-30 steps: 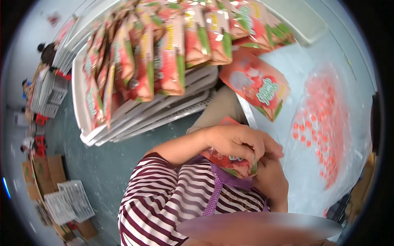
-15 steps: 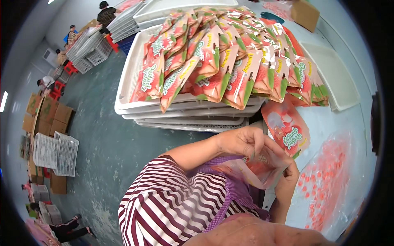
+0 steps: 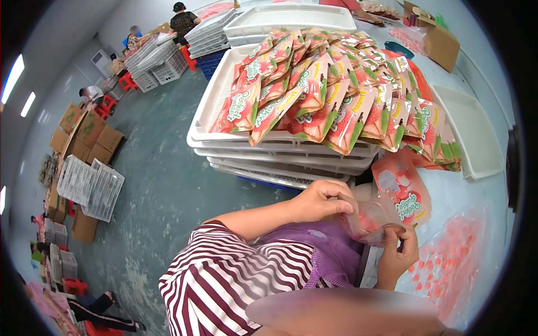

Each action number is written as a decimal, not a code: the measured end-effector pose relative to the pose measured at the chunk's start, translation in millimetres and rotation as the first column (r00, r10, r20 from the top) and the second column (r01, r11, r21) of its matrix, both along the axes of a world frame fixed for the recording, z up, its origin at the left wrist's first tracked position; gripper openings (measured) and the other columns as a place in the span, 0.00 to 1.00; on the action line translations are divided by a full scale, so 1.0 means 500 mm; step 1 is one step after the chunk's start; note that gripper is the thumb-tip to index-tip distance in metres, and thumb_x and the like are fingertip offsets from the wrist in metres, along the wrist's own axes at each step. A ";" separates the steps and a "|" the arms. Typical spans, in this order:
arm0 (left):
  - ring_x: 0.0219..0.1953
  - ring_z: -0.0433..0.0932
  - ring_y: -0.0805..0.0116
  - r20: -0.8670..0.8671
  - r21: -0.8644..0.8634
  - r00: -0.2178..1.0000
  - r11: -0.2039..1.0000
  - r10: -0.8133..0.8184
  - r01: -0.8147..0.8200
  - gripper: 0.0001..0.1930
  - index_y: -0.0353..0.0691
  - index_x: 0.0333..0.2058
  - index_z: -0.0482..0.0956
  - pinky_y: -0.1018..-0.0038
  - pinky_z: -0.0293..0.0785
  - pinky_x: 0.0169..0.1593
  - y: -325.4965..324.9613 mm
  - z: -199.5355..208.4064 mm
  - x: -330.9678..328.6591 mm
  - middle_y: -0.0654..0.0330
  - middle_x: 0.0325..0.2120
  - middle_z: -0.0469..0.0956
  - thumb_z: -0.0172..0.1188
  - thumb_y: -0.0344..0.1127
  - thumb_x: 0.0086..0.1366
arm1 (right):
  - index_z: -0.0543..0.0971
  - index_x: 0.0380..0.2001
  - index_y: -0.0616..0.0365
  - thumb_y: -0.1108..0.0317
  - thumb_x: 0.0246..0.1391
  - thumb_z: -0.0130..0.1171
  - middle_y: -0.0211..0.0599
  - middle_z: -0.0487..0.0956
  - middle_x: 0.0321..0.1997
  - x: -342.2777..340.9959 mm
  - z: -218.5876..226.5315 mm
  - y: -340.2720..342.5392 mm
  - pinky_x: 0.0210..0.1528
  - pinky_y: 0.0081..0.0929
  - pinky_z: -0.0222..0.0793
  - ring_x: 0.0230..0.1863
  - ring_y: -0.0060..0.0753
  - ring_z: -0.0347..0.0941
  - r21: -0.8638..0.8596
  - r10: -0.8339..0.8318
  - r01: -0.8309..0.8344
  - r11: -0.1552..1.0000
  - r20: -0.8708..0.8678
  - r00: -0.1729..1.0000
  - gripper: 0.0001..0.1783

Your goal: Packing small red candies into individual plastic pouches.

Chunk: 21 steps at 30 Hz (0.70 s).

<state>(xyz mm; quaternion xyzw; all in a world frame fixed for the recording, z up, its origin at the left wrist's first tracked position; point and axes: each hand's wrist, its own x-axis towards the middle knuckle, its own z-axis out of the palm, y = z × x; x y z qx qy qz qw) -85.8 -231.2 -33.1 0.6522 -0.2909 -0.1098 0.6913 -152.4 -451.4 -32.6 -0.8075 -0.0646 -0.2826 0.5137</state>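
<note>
Between my two hands is a pink, partly see-through candy pouch [image 3: 372,215], held in front of the purple apron. My left hand [image 3: 322,201] pinches its left edge between thumb and fingers. My right hand [image 3: 399,252] has thumb and forefinger closed on its lower right edge. The pouch's mouth appears spread apart, though its inside is hard to make out. Just beyond it on the table, a flat printed pouch [image 3: 403,187] lies face up. Right of my right hand, a clear plastic bag [image 3: 448,263] of small pink-red pieces lies on the table.
Ahead stands a stack of white trays [image 3: 216,131], its top one heaped with filled pouches [image 3: 319,89]. A shallow white tray [image 3: 471,131] lies at the right, with a cardboard box [image 3: 441,47] behind. Crates [image 3: 89,187] and co-workers sit across the floor at left.
My hands have drawn apart, and the pouch between them is now raised and stretched wider. The whole view has shifted, so the trays appear farther right and lower.
</note>
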 end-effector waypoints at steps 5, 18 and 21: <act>0.33 0.74 0.73 0.175 0.077 0.970 0.980 0.169 -0.185 0.04 0.33 0.29 0.75 0.79 0.70 0.38 0.016 0.014 0.008 0.61 0.27 0.75 0.58 0.28 0.58 | 0.72 0.25 0.65 0.76 0.51 0.58 0.31 0.72 0.28 -0.010 0.020 0.008 0.31 0.14 0.63 0.28 0.17 0.66 0.241 0.091 -0.082 0.967 -0.027 0.996 0.05; 0.31 0.72 0.76 -0.096 0.024 0.993 0.997 0.070 -0.068 0.06 0.35 0.29 0.79 0.78 0.68 0.35 0.028 0.035 -0.028 0.62 0.30 0.74 0.64 0.31 0.55 | 0.71 0.28 0.63 0.78 0.52 0.56 0.33 0.71 0.29 -0.021 0.003 0.009 0.32 0.13 0.62 0.30 0.18 0.65 0.180 0.108 -0.122 0.976 0.086 0.990 0.04; 0.31 0.72 0.74 0.127 0.068 0.986 0.991 0.110 -0.119 0.05 0.35 0.27 0.79 0.78 0.68 0.35 0.037 0.051 -0.019 0.62 0.26 0.74 0.62 0.31 0.56 | 0.70 0.27 0.63 0.79 0.50 0.56 0.35 0.71 0.31 -0.022 -0.002 0.006 0.36 0.15 0.62 0.32 0.21 0.65 0.252 0.185 -0.197 0.948 0.068 0.980 0.05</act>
